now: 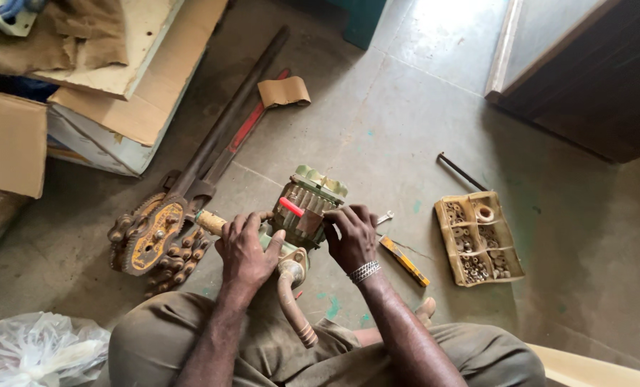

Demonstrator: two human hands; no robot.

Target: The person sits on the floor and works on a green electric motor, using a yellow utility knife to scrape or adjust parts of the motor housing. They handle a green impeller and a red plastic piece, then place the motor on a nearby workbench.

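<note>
A small green finned pump motor (311, 195) with a rusty brown hose outlet (292, 299) stands on the concrete floor in front of my knees. My left hand (247, 247) is wrapped over its near end, next to a short brown pipe stub (209, 221). My right hand (351, 235) grips the motor's near right side, with a metal bracelet on its wrist. A red-handled tool (291, 206) lies across the top of the motor between my hands.
A long chain pipe wrench (169, 215) and a red-handled wrench (247, 130) lie to the left. A divided box of washers and nuts (479, 238), a thin dark rod (462, 172), a yellow-handled tool (404, 261) and a small spanner (384, 217) lie to the right. Cardboard boxes (119, 86) are stacked at the upper left, and a plastic bag (40, 351) is at the lower left.
</note>
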